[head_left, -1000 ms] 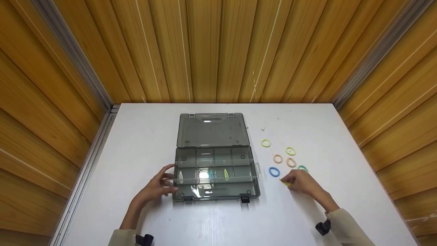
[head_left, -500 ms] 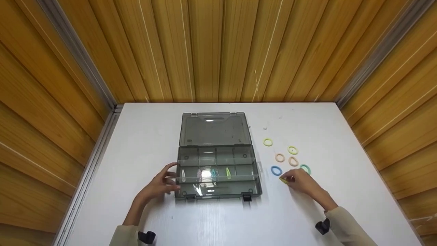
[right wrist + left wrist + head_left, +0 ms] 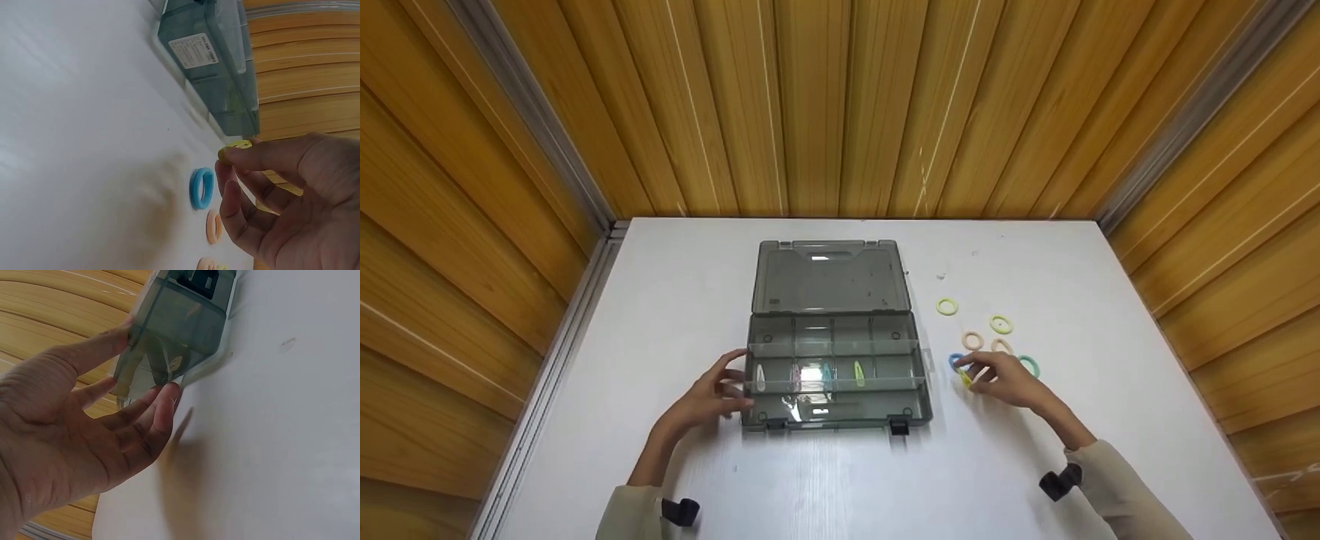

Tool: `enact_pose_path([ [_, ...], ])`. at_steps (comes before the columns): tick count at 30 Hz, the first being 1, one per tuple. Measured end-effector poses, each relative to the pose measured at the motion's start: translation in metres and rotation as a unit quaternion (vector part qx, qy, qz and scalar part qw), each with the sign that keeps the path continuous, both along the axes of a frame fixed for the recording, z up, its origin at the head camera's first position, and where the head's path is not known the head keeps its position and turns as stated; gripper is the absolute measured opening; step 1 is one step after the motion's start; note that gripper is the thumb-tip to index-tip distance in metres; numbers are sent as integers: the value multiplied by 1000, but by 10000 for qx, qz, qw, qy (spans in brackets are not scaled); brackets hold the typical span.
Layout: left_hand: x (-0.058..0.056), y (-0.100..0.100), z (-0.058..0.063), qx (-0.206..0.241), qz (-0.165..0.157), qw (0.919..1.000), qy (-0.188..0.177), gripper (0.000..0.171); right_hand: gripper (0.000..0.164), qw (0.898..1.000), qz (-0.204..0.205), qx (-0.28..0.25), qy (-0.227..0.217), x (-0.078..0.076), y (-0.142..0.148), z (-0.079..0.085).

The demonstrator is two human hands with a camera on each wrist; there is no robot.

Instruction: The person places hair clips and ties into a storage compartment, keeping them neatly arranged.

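My right hand pinches a yellow snap hair clip between thumb and fingertips, above the table right of the box. In the right wrist view this hair clip sticks out past the thumb tip, above a blue hair tie. My left hand rests against the left end of a grey see-through compartment box, fingers spread and relaxed. The left wrist view shows these fingertips touching the box's end wall. Inside the middle row lie a white hair clip, a yellow-green hair clip, and pink and teal ones in glare.
The box lid lies open toward the back of the white table. Hair ties lie right of the box: yellow, orange, green, and several in all. Wood-patterned walls surround the table.
My right hand has lifted the yellow hair clip and moved a little left and up, now partly over the blue hair tie. The left hand stays at the box.
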State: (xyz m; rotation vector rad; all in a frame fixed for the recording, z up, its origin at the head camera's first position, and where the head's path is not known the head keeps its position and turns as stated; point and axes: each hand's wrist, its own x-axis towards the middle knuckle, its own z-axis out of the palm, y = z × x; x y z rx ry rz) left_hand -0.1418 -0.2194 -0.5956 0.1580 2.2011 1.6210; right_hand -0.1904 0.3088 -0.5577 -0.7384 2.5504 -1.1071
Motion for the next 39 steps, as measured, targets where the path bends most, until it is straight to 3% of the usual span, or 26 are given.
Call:
enact_pose_path([
  [8, 1, 2, -2, -36, 130, 9999, -95, 90, 39, 9935, -493, -752, -692, -6, -27, 7],
  [16, 3, -2, -5, 114, 0, 9999, -7, 92, 38, 9915, -354, -1122, -559, -15, -59, 3],
  [24, -2, -2, -7, 262, -76, 9996, 89, 92, 37, 9924, -410, -976, -621, -21, -90, 1],
  [32, -1, -2, -5, 276, 12, 9996, 107, 92, 32, 9964, -352, -764, 58, -24, -107, -6],
  [39, -1, -1, -5, 202, 57, 9998, 61, 91, 28, 9982, -503, -185, 259, -25, -119, -9],
])
